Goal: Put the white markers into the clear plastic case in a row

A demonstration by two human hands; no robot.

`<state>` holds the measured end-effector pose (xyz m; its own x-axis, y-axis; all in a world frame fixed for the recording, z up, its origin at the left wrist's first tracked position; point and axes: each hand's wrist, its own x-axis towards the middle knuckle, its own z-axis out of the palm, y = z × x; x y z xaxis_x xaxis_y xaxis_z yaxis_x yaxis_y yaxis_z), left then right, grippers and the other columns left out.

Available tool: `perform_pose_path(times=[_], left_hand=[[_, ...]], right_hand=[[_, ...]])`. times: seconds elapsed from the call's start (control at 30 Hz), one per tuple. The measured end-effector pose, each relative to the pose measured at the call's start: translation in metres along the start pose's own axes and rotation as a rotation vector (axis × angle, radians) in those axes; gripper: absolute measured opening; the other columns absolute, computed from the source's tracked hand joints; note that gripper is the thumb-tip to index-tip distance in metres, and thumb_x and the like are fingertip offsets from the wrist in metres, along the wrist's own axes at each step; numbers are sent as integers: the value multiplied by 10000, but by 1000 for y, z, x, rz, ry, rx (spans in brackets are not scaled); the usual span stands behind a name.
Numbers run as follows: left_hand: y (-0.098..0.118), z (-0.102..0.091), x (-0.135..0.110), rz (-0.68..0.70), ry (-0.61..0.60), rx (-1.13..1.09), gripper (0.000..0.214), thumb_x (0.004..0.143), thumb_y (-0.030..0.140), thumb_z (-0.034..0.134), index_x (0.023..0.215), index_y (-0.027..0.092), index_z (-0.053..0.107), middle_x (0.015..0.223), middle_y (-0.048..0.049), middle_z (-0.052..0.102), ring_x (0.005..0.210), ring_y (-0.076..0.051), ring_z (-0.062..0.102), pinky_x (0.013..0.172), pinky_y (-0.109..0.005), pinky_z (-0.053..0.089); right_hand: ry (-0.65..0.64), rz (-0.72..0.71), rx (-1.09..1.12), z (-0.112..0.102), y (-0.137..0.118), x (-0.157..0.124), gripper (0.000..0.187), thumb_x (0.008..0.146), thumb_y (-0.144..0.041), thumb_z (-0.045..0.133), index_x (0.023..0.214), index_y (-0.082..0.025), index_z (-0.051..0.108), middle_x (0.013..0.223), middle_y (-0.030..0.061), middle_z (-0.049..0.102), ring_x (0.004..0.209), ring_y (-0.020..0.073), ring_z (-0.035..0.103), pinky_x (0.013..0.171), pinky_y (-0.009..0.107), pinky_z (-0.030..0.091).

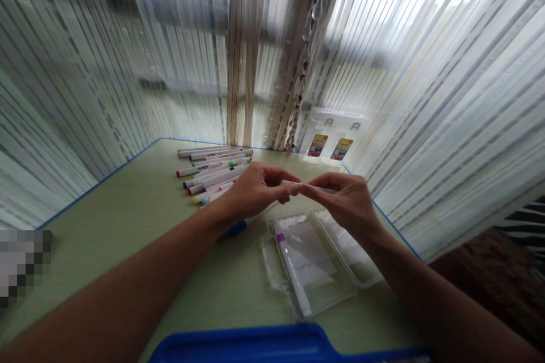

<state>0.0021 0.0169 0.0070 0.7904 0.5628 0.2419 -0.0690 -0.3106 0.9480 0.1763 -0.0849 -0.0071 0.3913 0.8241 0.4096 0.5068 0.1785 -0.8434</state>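
Note:
My left hand and my right hand meet above the table, fingertips pinched together on a slim white marker. Most of this marker is hidden by the fingers. Just below the hands lies an open clear plastic case. Along its left side rests a white marker with a purple band, beside a pale paper insert. Under my left wrist a blue-capped marker is partly covered. Several white markers with coloured ends lie in a loose pile left of my left hand.
The green table has a blue edge. A blue tray is at its near side. Clear packaging with two labels stands at the back right. Striped string curtains hang behind the table. A blurred-out object is at the left.

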Motion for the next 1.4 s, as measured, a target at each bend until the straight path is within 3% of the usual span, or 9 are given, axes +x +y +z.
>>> perform_pose_path(times=[0.17, 0.43, 0.7, 1.1, 1.4], left_hand=[[-4, -3, 2, 10, 44, -51, 193, 789, 226, 749, 924, 90, 774, 696, -52, 719, 605, -113, 641, 608, -224, 497], [-13, -10, 7, -51, 126, -296, 160, 775, 221, 747, 863, 88, 752, 718, -59, 705, 577, -118, 634, 602, -260, 529], [-12, -17, 8, -92, 211, -451, 113, 752, 148, 737, 838, 77, 748, 668, -67, 695, 579, -133, 636, 567, -253, 512], [-11, -21, 9, -96, 221, -549, 120, 752, 161, 736, 836, 77, 747, 645, -68, 684, 540, -130, 610, 538, -262, 487], [-9, -22, 9, -127, 215, -624, 155, 819, 153, 637, 856, 59, 754, 640, -84, 690, 515, -138, 620, 526, -261, 495]], right_hand=[[-16, 74, 147, 3, -6, 0, 274, 609, -393, 902, 700, -162, 786, 643, 45, 717, 557, 127, 572, 506, 246, 409], [-43, 177, 338, 2, -3, 2, 245, 658, -365, 879, 774, -164, 801, 624, 16, 669, 464, 55, 389, 424, 220, 247], [-55, 243, 528, 2, -10, 4, 223, 656, -330, 871, 793, -167, 803, 646, 47, 717, 453, 64, 435, 426, 221, 274], [-120, 263, 705, -3, -14, 4, 241, 756, -358, 758, 911, -179, 804, 819, 103, 787, 485, 107, 505, 427, 243, 321], [-123, 297, 779, -5, -15, 5, 263, 776, -361, 712, 938, -171, 794, 832, 100, 791, 546, 119, 569, 464, 223, 378]])
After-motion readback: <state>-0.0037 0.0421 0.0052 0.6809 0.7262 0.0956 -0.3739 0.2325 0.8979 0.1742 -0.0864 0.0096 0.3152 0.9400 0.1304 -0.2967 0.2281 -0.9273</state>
